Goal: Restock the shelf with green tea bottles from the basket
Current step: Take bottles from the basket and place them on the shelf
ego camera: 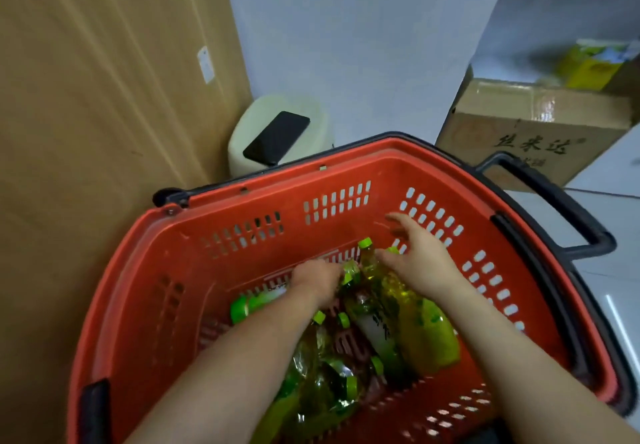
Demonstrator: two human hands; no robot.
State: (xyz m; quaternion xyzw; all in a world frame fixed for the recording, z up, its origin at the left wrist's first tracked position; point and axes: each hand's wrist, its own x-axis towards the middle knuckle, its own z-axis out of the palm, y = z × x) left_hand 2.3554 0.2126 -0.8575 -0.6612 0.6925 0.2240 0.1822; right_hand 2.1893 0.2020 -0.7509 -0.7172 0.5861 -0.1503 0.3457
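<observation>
While the red basket point(166, 270) sits on the floor beside a tall cardboard box point(86, 97), green tea bottles point(408, 322) lie heaped inside it. The left hand point(317, 279) grips one bottle's neck; the right hand point(420, 256) hovers spread, fingers loose, over another.

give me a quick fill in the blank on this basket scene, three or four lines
1. The green tea bottles lie in a shopping basket whose colour is ____.
2. The black phone rests on top of a cream ____.
3. The bottle caps are coloured ____.
4. The left hand and the right hand both reach ____ the basket.

Missing words: red; bin; green; into
</observation>
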